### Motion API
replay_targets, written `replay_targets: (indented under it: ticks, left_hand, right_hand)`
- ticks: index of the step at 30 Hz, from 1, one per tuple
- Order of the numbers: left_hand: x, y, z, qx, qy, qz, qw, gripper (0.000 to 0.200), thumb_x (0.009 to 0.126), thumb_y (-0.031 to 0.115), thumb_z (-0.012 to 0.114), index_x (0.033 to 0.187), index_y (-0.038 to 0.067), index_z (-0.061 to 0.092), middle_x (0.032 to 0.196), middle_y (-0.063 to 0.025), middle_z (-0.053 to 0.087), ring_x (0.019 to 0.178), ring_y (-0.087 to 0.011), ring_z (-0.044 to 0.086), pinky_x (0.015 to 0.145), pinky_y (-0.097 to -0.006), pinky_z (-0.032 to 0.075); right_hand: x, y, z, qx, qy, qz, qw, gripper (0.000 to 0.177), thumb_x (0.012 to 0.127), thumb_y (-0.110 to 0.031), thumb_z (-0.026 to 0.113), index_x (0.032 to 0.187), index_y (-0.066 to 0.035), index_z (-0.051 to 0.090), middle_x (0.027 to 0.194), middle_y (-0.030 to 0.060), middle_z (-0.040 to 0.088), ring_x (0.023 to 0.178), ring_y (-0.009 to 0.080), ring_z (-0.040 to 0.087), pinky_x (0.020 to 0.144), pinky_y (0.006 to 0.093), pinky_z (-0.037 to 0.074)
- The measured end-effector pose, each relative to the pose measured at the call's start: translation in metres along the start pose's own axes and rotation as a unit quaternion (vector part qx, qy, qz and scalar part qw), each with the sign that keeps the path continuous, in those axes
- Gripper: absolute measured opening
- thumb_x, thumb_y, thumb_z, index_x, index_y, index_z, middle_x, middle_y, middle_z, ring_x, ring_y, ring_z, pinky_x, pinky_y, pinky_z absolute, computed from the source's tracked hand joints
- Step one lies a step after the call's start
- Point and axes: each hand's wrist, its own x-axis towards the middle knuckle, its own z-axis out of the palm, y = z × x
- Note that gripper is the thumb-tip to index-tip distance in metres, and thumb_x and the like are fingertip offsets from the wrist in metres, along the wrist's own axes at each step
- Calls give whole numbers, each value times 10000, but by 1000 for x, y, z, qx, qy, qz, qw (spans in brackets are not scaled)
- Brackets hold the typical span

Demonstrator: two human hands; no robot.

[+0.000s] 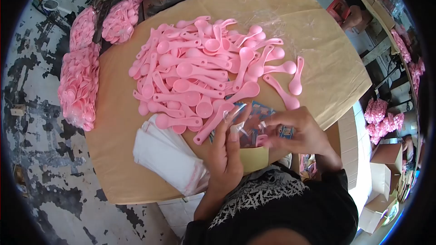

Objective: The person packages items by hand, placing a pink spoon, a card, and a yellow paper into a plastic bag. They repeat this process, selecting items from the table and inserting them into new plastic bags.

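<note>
Clear plastic film [240,127], likely a small bag, stretches between my two hands near the table's front edge. My left hand [227,147] is closed on the film's left side, fingers pointing up. On the other side my right hand [297,131] is pinched, with a small pink piece [262,140] at its fingertips; blur hides what it belongs to. Below the film is a yellow surface [253,159]. Blue printed cards [259,109] lie partly hidden behind my hands. Just beyond is a large heap of pink measuring spoons [195,70]. White plastic bags [165,156] lie stacked left of my left hand.
Bagged pink spoons [79,88] stand along the table's left side. Crumpled clear film [272,27] lies on the brown table covering [334,59]. An open cardboard box [347,149] stands at the right edge. Another person [356,0] sits at the far right.
</note>
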Motion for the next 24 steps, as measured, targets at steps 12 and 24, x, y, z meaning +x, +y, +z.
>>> replay_targets:
  ticks: [12,24]
  left_hand:
    - [-2,-6,-6,-21,23,17,999,387,1035,175,315,1346,-51,362,1317,-258,499,1180,-253,536,995,-336,414]
    - [-5,-5,-12,-79,-41,-93,992,243,973,26,452,1182,-46,553,1138,-109,599,1032,-134,567,887,-255,444]
  right_hand:
    - [16,25,22,58,-4,12,998,201,841,-52,692,1031,13,684,923,95,712,864,127,665,754,262,532]
    - [4,54,8,102,57,-53,992,230,800,57,630,1017,20,695,876,111,707,779,118,649,718,256,516]
